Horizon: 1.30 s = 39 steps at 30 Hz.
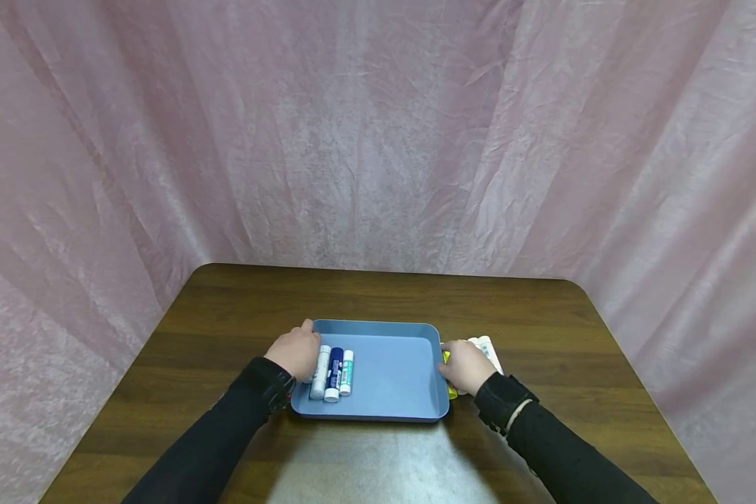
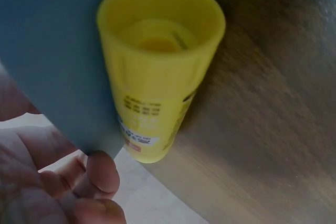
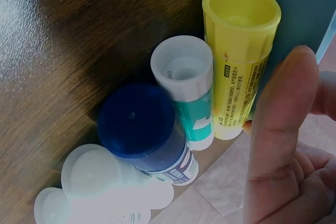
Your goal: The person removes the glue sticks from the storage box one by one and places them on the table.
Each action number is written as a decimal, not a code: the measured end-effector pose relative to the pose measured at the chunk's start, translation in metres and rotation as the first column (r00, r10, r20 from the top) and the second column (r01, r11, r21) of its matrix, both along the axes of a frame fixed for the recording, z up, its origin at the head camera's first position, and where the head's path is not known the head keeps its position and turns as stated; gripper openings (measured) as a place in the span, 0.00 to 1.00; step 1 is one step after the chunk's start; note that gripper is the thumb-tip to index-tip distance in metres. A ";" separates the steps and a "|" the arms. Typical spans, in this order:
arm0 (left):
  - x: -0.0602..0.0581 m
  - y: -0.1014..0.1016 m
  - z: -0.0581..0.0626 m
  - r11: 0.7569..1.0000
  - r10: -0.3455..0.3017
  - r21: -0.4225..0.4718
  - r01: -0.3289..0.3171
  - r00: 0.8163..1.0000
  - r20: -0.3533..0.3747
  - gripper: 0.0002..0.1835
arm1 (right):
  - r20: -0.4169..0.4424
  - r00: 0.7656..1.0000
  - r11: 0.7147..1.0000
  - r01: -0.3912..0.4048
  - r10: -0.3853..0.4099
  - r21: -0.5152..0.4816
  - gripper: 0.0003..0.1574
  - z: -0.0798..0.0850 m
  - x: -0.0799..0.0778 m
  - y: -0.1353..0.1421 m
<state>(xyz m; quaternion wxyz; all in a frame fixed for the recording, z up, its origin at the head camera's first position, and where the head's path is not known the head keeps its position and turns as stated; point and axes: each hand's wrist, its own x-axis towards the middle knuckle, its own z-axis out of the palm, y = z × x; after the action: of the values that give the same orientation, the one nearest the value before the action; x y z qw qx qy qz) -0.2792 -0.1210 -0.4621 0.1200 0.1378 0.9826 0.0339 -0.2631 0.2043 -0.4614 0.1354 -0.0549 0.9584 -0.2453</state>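
Blue tray (image 1: 390, 371) in the head view, resting flat on a brown wooden surface (image 1: 529, 308), gripped at its left edge by the left hand (image 1: 297, 351) and at its right edge by the right hand (image 1: 468, 365). Inside, near the left end, lying side by side: a white tube (image 1: 320, 374), a navy tube (image 1: 334, 371) with a white end, and a teal-labelled tube (image 1: 347, 373). Outside the right wall, a yellow tube (image 1: 451, 393) partly covered by the right hand, then pale tubes (image 1: 488, 350) showing beyond it. Black sleeves (image 1: 189, 441) on both arms, dark straps (image 1: 276, 381) at the wrists. Behind, a pink curtain (image 1: 378, 140) hanging in folds.

In the left wrist view, the tray's edge held between curled fingers. Just outside the wall, on the surface, a second yellow tube (image 2: 157, 82), hollow end toward the camera, small print blurred.

In the right wrist view, the tray's rim held in the right hand, one digit extended close to the yellow tube. Next to that, in a row on the surface: a green-and-white tube (image 3: 194, 114), a blue-capped tube (image 3: 139, 119) and two white tubes (image 3: 92, 174), washed out by glare.
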 end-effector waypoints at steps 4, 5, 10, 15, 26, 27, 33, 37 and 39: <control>0.002 0.002 0.001 1.000 -0.005 -0.031 0.005 1.000 -0.021 0.17 | -0.003 1.000 1.000 -0.001 0.001 0.006 0.25 0.000 -0.001 0.000; 0.002 0.002 0.001 0.999 -0.005 -0.035 0.004 1.000 -0.026 0.16 | -0.005 1.000 1.000 -0.003 0.003 0.008 0.25 -0.001 -0.001 0.000; 0.002 0.004 0.000 0.999 -0.007 -0.052 0.004 0.999 -0.052 0.16 | -0.018 1.000 1.000 -0.011 0.011 0.018 0.25 -0.002 -0.002 -0.001; 0.003 0.004 -0.002 0.999 0.010 -0.045 -0.012 0.999 -0.041 0.19 | -0.016 1.000 1.000 -0.012 0.012 0.014 0.26 -0.002 -0.002 0.000; 0.008 0.004 -0.001 0.999 0.007 -0.037 -0.008 0.999 -0.033 0.20 | -0.001 1.000 1.000 -0.004 0.004 0.015 0.27 -0.003 -0.001 0.000; 0.009 0.004 -0.001 0.999 0.004 -0.040 -0.006 0.999 -0.036 0.20 | 0.003 1.000 1.000 -0.003 0.003 0.015 0.27 -0.003 -0.001 0.000; 0.008 0.004 -0.004 0.999 0.001 -0.039 -0.003 0.999 -0.047 0.21 | 0.012 1.000 1.000 0.004 -0.005 0.013 0.27 -0.003 -0.001 0.000; 0.007 0.003 -0.005 1.000 0.003 -0.027 -0.004 0.999 -0.045 0.22 | 0.008 1.000 1.000 0.005 -0.005 0.010 0.27 -0.003 -0.001 0.000; 0.006 0.002 -0.006 1.000 0.003 -0.026 -0.004 0.999 -0.051 0.23 | 0.004 1.000 1.000 0.005 -0.006 0.010 0.27 -0.003 -0.001 0.000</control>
<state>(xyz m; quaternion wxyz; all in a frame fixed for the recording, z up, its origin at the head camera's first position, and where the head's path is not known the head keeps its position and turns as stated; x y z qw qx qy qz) -0.2727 -0.1185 -0.4680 0.0969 0.1355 0.9859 0.0179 -0.2643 0.2047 -0.4646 0.1371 -0.0511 0.9594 -0.2411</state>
